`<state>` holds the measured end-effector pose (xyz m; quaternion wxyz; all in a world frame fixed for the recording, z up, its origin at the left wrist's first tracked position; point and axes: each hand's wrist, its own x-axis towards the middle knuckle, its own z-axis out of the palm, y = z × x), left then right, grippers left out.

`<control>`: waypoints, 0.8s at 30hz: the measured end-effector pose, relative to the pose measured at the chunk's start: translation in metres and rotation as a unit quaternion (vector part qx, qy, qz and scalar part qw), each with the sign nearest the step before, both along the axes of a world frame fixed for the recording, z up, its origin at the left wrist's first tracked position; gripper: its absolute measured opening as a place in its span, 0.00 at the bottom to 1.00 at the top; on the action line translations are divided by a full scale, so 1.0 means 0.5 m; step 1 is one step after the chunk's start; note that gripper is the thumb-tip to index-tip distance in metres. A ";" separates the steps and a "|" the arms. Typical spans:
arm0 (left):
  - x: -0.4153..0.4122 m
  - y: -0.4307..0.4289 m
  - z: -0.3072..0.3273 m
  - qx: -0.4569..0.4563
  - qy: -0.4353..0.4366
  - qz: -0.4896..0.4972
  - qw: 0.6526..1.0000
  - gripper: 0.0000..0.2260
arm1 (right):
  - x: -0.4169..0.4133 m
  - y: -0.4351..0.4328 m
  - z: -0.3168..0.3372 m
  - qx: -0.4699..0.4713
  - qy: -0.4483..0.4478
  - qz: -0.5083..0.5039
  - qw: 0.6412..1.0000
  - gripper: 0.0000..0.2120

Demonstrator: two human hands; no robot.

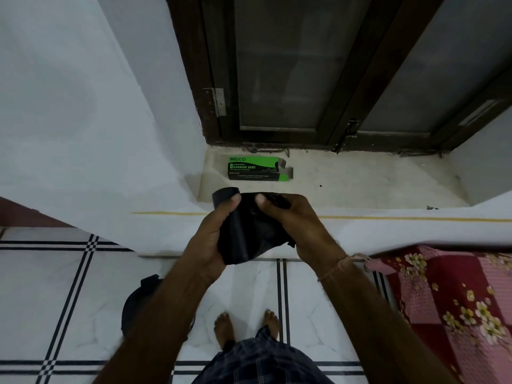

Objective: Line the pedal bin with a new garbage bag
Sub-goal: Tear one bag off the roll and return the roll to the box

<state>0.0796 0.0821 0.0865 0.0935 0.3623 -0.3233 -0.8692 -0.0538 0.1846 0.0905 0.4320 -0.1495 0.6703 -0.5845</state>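
Note:
I hold a black roll of garbage bags [246, 236] in front of me, over the edge of a white window ledge. My left hand [209, 239] grips the roll itself, thumb on top. My right hand [291, 225] pinches the loose, crumpled end of the black bag at the roll's right side. A green and black garbage bag box [255, 169] lies on the sill beyond my hands, its right flap open. The dark round pedal bin [135, 303] stands on the floor at my lower left, mostly hidden behind my left forearm.
A dark wooden window frame [346, 106] closes off the sill behind the box. A bed with a red floral cover [448, 306] fills the right side. My bare feet [246, 325] stand on white floor tiles with black lines.

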 end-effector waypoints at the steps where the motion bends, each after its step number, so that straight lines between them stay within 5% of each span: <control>1: -0.002 0.001 0.000 -0.005 -0.001 -0.002 1.000 0.21 | -0.002 0.000 -0.003 0.005 0.004 -0.017 1.000 0.16; 8: -0.018 0.013 -0.003 -0.002 0.003 0.024 1.000 0.23 | -0.031 0.001 -0.020 0.015 0.015 -0.068 0.997 0.10; 11: -0.025 0.015 -0.006 0.008 0.001 0.029 1.000 0.22 | -0.037 -0.001 -0.014 -0.026 -0.051 -0.079 0.995 0.13; 13: -0.028 0.015 -0.006 0.002 -0.002 0.027 1.000 0.23 | -0.043 0.005 -0.005 -0.019 -0.068 -0.029 0.997 0.18; 16: -0.032 0.019 0.000 -0.024 -0.003 0.021 0.999 0.23 | -0.043 0.011 -0.006 0.015 0.022 0.047 0.999 0.23; 24: -0.034 0.019 -0.020 0.038 0.037 0.022 0.998 0.28 | -0.064 0.020 -0.040 -0.013 0.004 -0.052 0.999 0.09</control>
